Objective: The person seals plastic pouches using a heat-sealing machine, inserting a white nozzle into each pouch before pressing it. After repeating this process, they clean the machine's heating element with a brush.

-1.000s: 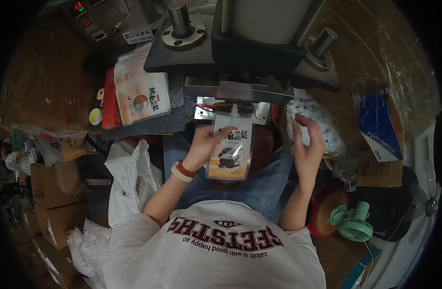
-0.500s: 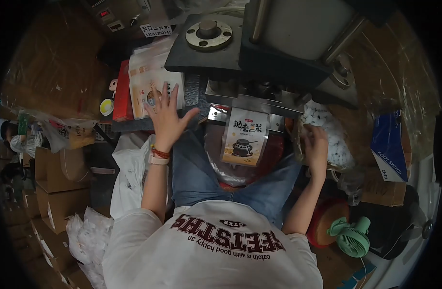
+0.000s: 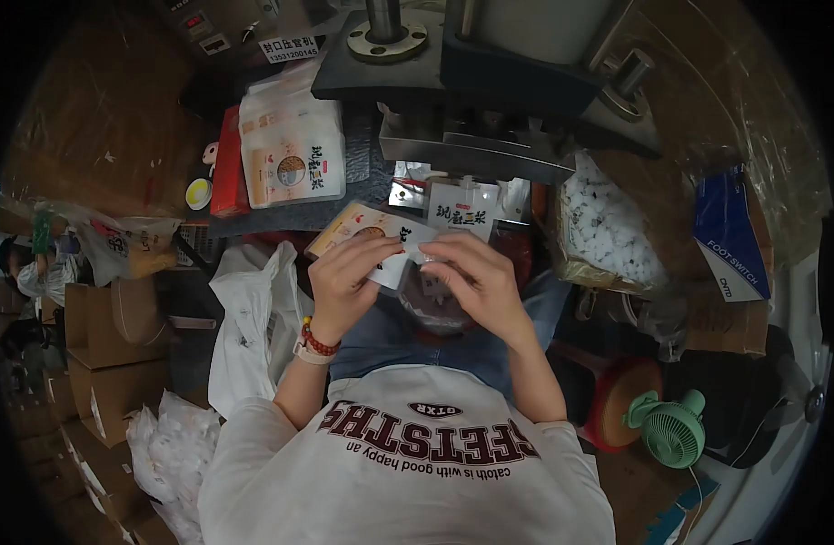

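Observation:
In my left hand (image 3: 347, 272) is a printed pouch (image 3: 355, 222), white with orange, tilted above my lap; the fingers are closed on it. My right hand (image 3: 479, 280) meets the pouch's right edge with its fingertips pinched together. Whatever small thing sits between those fingertips is too hidden to name. Just behind, a second printed pouch (image 3: 462, 202) hangs at the metal jaws (image 3: 471, 145) of a press, partly covered by my right hand. A stack of similar pouches (image 3: 294, 163) lies on the dark work surface to the left.
A bag-lined box of small white plastic parts (image 3: 612, 227) stands on the right, beside a blue foot-switch box (image 3: 730, 236). A red box (image 3: 229, 173) flanks the pouch stack. A green fan (image 3: 671, 431) and a round red-sided stool (image 3: 626, 400) are at the lower right.
My left hand has come from the pouch stack with a pouch. My right hand has left the box of white parts and joined it. The press's upper part has shifted, with its jaws now more exposed.

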Demonstrator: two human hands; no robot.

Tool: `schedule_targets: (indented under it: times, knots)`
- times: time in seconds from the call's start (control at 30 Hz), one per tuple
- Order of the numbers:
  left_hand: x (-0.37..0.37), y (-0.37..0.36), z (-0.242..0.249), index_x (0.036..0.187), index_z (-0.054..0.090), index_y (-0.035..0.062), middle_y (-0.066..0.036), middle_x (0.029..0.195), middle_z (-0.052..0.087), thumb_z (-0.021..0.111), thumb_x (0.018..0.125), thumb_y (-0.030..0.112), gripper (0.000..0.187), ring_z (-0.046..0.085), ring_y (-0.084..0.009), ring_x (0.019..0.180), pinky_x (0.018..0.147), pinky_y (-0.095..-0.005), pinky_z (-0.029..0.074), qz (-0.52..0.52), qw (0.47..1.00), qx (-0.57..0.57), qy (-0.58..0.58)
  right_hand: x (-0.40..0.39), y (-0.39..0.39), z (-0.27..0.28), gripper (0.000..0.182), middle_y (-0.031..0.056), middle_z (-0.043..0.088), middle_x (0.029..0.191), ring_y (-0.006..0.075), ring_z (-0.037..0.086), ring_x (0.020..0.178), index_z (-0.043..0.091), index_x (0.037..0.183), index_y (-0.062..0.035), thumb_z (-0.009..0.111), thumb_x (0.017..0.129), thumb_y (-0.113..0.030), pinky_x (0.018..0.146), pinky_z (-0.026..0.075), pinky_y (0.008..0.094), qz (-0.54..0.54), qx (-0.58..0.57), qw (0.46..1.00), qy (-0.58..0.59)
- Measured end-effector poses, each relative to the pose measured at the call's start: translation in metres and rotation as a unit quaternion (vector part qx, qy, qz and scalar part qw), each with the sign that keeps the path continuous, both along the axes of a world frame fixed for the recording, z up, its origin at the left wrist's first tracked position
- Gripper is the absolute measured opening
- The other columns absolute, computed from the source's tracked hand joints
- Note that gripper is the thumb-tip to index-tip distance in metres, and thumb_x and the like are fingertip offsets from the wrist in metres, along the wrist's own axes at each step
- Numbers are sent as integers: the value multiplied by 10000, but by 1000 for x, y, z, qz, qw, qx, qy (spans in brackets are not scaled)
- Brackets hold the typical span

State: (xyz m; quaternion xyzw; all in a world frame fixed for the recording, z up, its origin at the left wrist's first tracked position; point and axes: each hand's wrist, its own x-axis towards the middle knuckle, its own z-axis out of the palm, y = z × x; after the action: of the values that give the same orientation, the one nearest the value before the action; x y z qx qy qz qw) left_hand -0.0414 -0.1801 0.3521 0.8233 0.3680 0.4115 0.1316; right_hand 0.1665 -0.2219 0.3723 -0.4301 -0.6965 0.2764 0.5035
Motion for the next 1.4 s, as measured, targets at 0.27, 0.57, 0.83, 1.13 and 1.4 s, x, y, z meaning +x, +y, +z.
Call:
schedule_targets:
  times: [0.27,0.57,0.83,1.13,1.4]
  knots:
    - [21,-7,-3,1020,697,78,-63,928,703,678,743,56,278,683,-178,744,664,-297,532,-78,988,-127,30,21,-6,16,365,106,587,1100,291,552,1045,589,1154,-27,663,803,-95,849,462,375,-6,93,959,-267]
    - [82,56,-24,970,651,-54,-101,922,698,681,873,192,266,677,-127,774,675,-249,537,-124,659,-657,-345,114,13,9,280,172,609,1085,357,579,929,598,1120,4,616,845,-48,812,467,394,-385,17,885,-262]
    - [73,74,-35,1080,619,-49,-86,992,671,666,887,259,366,650,-139,758,696,-271,518,-111,723,-636,-246,136,30,-40,283,197,613,1066,400,595,889,589,1101,24,566,820,6,790,479,421,-341,-136,894,-258]
    - [-70,61,-43,1282,538,138,-85,1423,439,698,773,356,577,417,-274,1304,1077,-506,279,135,942,-2,306,101,14,-26,339,109,629,1077,167,613,865,524,1223,9,597,893,-18,819,490,296,-337,13,924,179]
    - [-33,15,-14,1002,693,110,-80,984,697,563,612,-107,465,662,-246,968,766,-328,529,74,995,-53,31,0,-5,-13,298,106,629,1092,143,618,917,579,1175,26,608,878,32,823,506,244,1,-87,971,221]
